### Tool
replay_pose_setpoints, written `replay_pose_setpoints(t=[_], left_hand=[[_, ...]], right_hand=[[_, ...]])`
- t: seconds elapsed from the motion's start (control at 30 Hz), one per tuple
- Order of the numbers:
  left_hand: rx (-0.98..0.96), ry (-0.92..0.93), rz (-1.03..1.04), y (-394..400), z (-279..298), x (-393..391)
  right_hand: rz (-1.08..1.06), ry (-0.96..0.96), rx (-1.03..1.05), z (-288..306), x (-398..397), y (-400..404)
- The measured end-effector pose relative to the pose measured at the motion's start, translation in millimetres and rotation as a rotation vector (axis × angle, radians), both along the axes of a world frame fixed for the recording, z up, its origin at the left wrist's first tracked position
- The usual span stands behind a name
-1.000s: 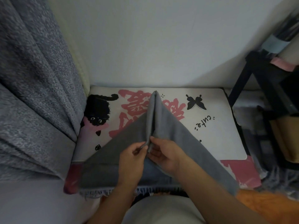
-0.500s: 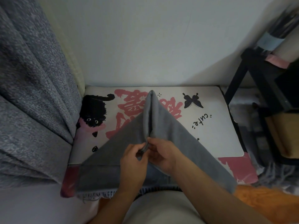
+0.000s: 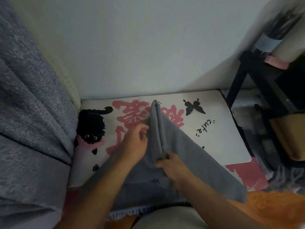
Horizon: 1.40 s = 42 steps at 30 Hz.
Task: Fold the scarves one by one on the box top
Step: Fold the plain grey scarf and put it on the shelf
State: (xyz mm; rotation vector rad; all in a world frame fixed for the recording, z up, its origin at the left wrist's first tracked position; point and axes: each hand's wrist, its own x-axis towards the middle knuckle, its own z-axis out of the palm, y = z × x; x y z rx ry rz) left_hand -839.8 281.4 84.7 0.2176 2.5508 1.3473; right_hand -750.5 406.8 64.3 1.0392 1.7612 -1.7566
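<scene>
A grey scarf (image 3: 189,156) lies on the box top (image 3: 227,129), folded into a rough triangle whose narrow tip points away from the person. A raised double ridge runs from that tip back to the right hand (image 3: 171,166). Its plain fabric spreads wide toward the person, and a pale fringe (image 3: 132,212) shows along the near edge, below both wrists.

The box top is white, printed with a black cat (image 3: 91,126) left of the left hand (image 3: 135,142), large pink characters (image 3: 132,116) beyond that hand, a black butterfly (image 3: 194,107) and the word "cute" further right. A pale wall (image 3: 148,47) rises behind it. A blue-grey curtain (image 3: 29,104) hangs far to the left, a black rack (image 3: 257,83) stands to the right, and something orange (image 3: 272,209) lies near the right forearm.

The right hand's grip pinches the near end of the ridge, fingers curled onto the cloth. The left hand sits against the ridge's left flank with fingers loosely curled; motion blur hides whether its grip holds any cloth.
</scene>
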Motion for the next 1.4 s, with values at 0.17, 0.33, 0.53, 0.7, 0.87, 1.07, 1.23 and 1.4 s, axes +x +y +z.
replay_pose_setpoints(t=[0.17,0.33,0.53,0.7,0.87,1.07,1.23,1.4], left_hand=[[-0.609,0.418,-0.787,23.6,-28.3,-139.6],[-0.940,0.533,-1.160,41.4,-20.9,-198.0],[-1.131,0.593,-1.223,77.2,8.3,-201.3],[-1.081,0.622,-1.182,57.5,79.0,-193.0],[-1.025,0.734,-1.061,26.8,158.3,-131.9],[-1.302,0.999,-0.836,7.4,278.1,-9.4],[-1.251,0.994,-0.556,-9.7,388.2,105.8],[-1.150,0.960,-0.343,-9.8,453.7,185.5]], right_hand=[[0.112,0.040,0.132,17.7,-2.8,3.6],[0.226,0.047,0.215,37.8,-8.5,21.1],[0.425,0.007,0.310,70.5,21.1,57.9],[0.365,-0.013,0.493,131.1,49.9,121.5],[0.315,0.114,0.533,198.9,81.5,179.1],[0.189,0.521,0.597,289.4,121.2,199.1],[0.152,0.856,0.875,372.7,152.0,230.5],[0.270,0.972,1.022,418.9,178.1,241.0]])
